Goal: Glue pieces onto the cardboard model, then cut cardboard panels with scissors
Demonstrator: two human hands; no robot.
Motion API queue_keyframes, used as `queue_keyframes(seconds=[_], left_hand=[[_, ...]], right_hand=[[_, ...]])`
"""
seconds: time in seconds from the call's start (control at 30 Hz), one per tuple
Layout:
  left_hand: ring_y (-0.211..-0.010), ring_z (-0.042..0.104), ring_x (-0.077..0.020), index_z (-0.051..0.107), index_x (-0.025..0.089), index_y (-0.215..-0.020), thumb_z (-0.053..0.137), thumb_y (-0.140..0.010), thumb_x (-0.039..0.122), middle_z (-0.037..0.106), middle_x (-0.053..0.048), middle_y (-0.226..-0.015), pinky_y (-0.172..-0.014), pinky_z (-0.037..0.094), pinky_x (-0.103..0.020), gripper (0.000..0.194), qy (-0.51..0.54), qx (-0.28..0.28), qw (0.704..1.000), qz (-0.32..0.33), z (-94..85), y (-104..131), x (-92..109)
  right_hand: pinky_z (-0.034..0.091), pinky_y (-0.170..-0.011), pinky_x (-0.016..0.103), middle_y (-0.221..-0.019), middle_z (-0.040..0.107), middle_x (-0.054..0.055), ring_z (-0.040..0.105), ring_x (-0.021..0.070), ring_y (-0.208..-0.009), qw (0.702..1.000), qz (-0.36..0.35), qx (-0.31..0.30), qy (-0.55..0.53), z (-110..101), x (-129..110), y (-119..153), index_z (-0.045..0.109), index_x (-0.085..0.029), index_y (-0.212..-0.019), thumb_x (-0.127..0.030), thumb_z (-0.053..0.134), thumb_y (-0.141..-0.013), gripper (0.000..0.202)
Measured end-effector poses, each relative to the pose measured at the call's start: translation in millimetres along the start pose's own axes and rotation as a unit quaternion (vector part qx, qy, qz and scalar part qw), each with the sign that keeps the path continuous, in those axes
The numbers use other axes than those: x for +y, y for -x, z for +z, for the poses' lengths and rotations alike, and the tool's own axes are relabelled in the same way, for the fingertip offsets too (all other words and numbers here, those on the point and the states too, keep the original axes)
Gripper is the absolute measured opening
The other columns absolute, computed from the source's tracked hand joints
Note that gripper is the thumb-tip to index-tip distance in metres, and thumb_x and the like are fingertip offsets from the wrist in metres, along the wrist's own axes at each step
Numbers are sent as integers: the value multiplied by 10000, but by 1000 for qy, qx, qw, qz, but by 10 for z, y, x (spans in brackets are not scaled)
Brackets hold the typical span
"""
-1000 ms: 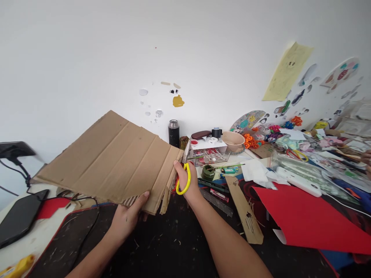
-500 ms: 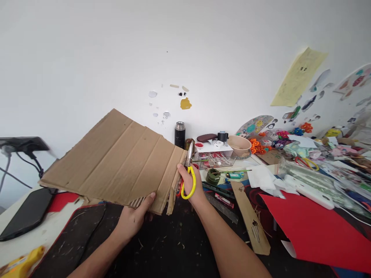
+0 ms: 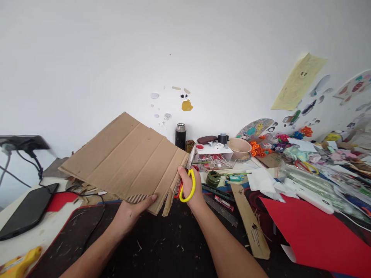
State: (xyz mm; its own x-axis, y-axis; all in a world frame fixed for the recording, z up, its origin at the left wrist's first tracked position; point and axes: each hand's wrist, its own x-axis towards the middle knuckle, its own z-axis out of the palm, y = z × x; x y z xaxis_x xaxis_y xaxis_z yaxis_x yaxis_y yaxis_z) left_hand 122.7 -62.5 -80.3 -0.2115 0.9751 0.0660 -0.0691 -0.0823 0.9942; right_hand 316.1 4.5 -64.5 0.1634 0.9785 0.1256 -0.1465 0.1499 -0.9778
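My left hand [image 3: 131, 213] grips the near edge of a large brown corrugated cardboard sheet [image 3: 127, 160], holding it tilted above the dark desk mat [image 3: 162, 247]. My right hand [image 3: 189, 187] holds yellow-handled scissors [image 3: 188, 181], fingers through the loops, with the blades at the sheet's right edge. A narrow strip [image 3: 168, 200] hangs partly cut from that edge, between my two hands.
A loose cardboard strip [image 3: 251, 222] and red paper [image 3: 315, 231] lie to the right. A black flask [image 3: 180, 136], a clear organiser box [image 3: 214, 157], a bowl [image 3: 239, 146] and craft clutter crowd the back. At left are a dark tablet [image 3: 27, 210], cables and a yellow tool [image 3: 19, 264].
The cardboard's left end has dropped and drawn in toward me, and the sheet sits flatter. The scissors stay at its right edge. The view has panned slightly left.
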Motion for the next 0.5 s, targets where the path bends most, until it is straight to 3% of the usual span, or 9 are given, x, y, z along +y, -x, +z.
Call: queue_keyframes(seconds=[0.13,0.3,0.5], left_hand=[[-1022,770,-340,762,191,-869,1014,-559,335,809,-103,-888,-962,614,-433,425,87,22,996,-17,81,-31,101],[-819,758,-251,778,145,-861,1030,-533,351,809,-82,-909,-724,654,-321,462,193,53,978,-50,120,-115,219],[-810,739,-209,802,152,-842,1030,-572,334,796,-63,-909,-771,657,-272,397,188,47,980,-37,46,-141,194]], right_hand=[[390,-350,254,-454,467,-104,429,137,-347,997,56,-21,-44,47,-77,44,529,-259,-850,-620,718,-790,412],[402,-319,236,-447,491,-104,454,131,-325,993,53,-70,-85,103,-179,120,523,-253,-858,-655,758,-766,475],[387,-310,230,-449,514,-82,442,122,-316,986,63,-70,-135,104,-186,119,541,-246,-814,-715,758,-779,517]])
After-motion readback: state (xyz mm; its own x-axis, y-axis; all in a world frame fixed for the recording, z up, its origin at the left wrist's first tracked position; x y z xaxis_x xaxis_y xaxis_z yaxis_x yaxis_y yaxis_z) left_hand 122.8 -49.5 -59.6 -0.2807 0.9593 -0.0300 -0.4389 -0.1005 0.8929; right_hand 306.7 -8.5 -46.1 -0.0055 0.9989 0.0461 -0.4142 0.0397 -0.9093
